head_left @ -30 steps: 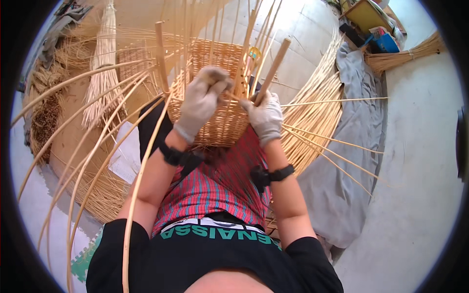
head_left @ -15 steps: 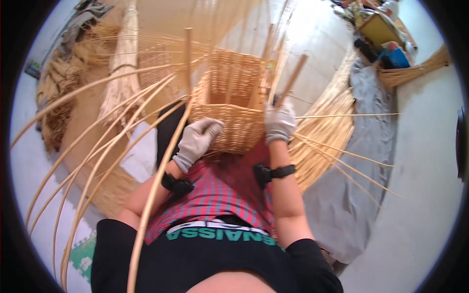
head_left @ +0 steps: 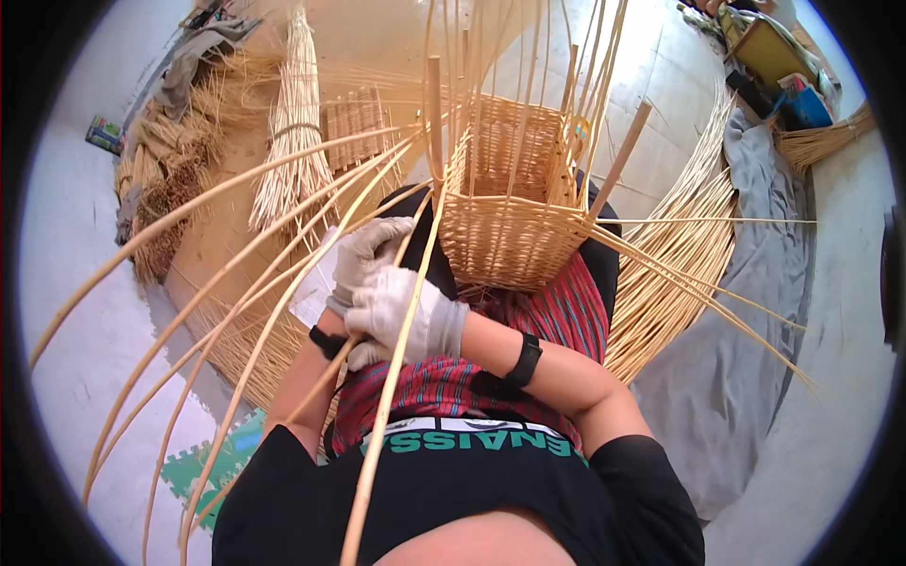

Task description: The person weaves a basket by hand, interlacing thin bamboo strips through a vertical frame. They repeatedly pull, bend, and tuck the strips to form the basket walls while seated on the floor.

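The basket (head_left: pixel 514 222) is resting on the lap, its lower walls already woven — the upper stakes are standing bare. Both gloved hands, left hand (head_left: pixel 363 255) and right hand (head_left: pixel 406 316), are gripping one long cane (head_left: pixel 392 358) with closed fingers.

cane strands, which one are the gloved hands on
The long pale strand running from the basket down past the black shirt: the right hand lies over it beside the left hand. The others fan out leftward, untouched.

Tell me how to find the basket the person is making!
Start at the person's red striped lap. The half-woven basket sits there at the knees, boxy, pale and tightly woven. Unlike the loose cane bundles on the floor, it has long canes sticking straight up from its rim.
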The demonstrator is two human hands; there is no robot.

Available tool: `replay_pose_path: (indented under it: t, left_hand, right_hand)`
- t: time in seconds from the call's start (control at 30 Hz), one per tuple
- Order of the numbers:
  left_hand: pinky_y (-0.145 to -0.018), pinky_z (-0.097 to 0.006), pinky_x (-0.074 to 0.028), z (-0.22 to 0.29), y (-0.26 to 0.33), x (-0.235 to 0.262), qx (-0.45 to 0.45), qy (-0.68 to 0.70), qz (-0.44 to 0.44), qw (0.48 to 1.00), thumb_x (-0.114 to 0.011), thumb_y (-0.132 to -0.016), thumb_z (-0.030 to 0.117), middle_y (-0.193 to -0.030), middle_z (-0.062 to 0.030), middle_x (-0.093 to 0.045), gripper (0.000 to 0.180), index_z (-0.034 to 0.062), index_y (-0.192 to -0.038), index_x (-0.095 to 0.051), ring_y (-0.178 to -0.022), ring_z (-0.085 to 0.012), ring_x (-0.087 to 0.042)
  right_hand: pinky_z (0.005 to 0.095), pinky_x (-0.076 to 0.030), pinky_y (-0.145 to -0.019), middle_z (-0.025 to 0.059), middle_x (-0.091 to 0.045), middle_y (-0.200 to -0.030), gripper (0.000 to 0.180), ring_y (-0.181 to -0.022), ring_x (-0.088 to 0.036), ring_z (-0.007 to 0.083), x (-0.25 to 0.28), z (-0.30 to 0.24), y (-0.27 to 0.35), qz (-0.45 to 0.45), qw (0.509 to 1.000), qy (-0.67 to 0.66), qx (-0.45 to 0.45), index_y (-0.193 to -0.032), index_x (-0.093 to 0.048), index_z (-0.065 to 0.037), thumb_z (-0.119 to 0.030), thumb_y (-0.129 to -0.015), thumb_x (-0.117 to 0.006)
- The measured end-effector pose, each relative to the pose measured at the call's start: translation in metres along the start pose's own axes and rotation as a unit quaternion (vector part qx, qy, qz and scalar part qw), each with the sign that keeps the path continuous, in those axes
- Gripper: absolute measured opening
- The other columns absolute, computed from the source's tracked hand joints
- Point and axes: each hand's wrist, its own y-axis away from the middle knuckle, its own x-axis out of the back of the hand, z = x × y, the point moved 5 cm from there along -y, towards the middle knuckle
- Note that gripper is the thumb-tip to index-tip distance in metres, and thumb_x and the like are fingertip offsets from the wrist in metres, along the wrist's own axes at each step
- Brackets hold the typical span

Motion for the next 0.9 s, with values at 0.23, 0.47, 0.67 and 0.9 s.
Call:
replay_pose_path:
  t: [0.23,0.47,0.67,0.9]
  left_hand:
    - [-0.078,-0.028,-0.053,0.028,-0.082,-0.031,0.009,0.117,0.106,0.987,-0.051,-0.105,0.017,-0.076,0.0027,-0.052,0.038,0.0065,-0.142,-0.054,-0.06,-0.0065,-0.045]
    - [-0.081,-0.031,-0.054,0.012,-0.077,-0.019,0.072,0.265,0.178,0.945,-0.038,-0.113,0.026,-0.058,0.0047,-0.039,0.035,0.0022,-0.126,-0.06,-0.053,-0.0062,-0.038]
    - [-0.107,-0.034,-0.048,0.0,-0.018,-0.05,0.058,0.041,0.156,0.985,-0.056,-0.105,0.01,-0.136,-0.0166,-0.06,0.024,-0.0005,-0.126,-0.059,-0.123,-0.0214,-0.059]
    - [-0.079,-0.029,-0.05,-0.054,-0.094,-0.055,0.155,0.093,0.01,0.984,-0.085,-0.085,0.014,-0.105,-0.0011,-0.054,0.05,0.0081,-0.124,-0.054,-0.09,-0.0102,-0.056]
  right_hand:
    - [0.0415,-0.054,-0.067,0.0099,-0.068,-0.067,0.014,-0.068,-0.07,0.0302,0.019,-0.001,0.051,-0.108,0.977,0.061,-0.172,-0.072,-0.069,-0.013,-0.027,-0.075,-0.07]
    - [0.0344,-0.05,-0.062,-0.0002,-0.044,-0.057,0.052,-0.049,-0.043,0.0175,0.122,0.144,0.187,0.483,0.673,-0.462,-0.316,-0.078,-0.055,-0.01,-0.051,-0.107,-0.043]
    - [0.0322,-0.053,-0.07,-0.0025,-0.05,-0.071,0.038,-0.059,-0.047,0.008,0.136,0.145,0.193,0.439,0.748,-0.291,-0.404,-0.106,-0.059,-0.003,-0.038,-0.11,-0.044]
    - [0.0259,-0.052,-0.076,0.004,-0.064,-0.089,0.013,-0.082,-0.062,0.0121,0.144,0.136,0.189,0.4,0.772,-0.067,-0.489,-0.11,-0.06,-0.002,0.003,-0.099,-0.06]
